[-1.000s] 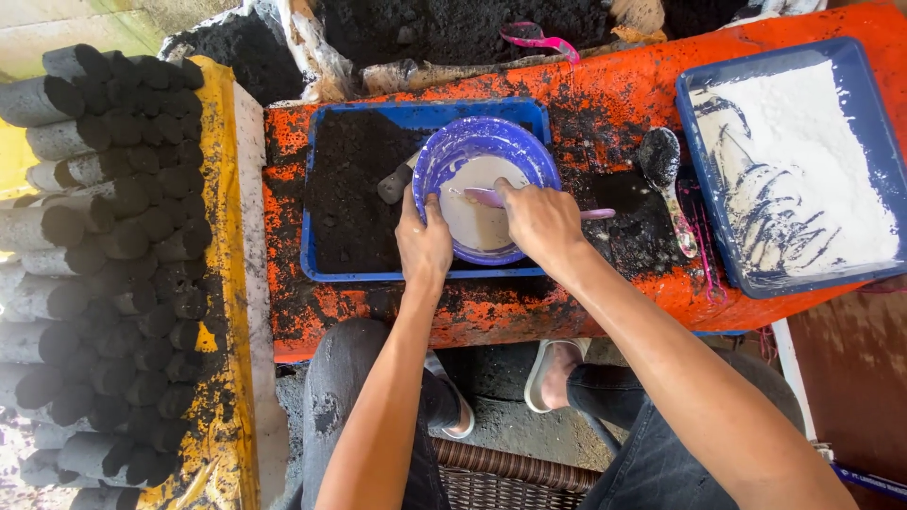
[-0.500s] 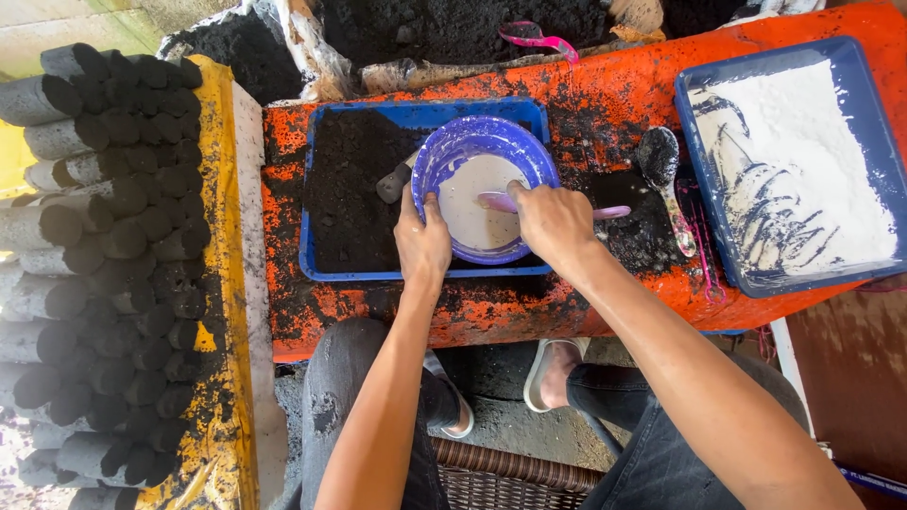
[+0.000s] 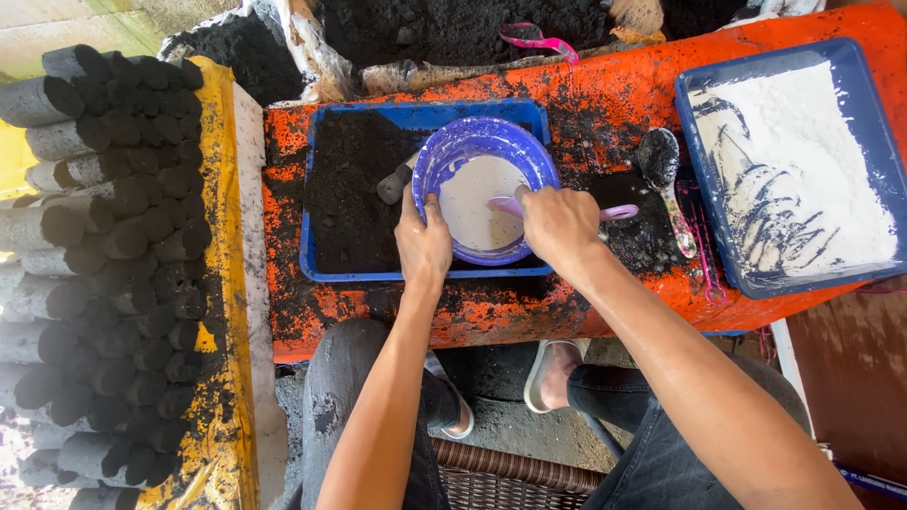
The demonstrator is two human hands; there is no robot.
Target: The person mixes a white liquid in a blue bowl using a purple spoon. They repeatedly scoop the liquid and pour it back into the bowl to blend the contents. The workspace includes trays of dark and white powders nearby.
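The right hand (image 3: 559,225) is closing around the handle of a pale purple spoon (image 3: 619,212), its bowl dipping into whitish liquid inside the purple bowl (image 3: 463,142). The left hand (image 3: 423,244) is gripping that bowl's near rim, thumb over the edge. The bowl is sitting in a blue tray (image 3: 326,274) of crumbly black powder. Right of the bowl, a sooty spoon (image 3: 661,165) is lying on the orange table (image 3: 605,104), beside a second blue tray (image 3: 855,71) of white powder. Far left of the bowl, black cylinders (image 3: 104,236) are lying stacked.
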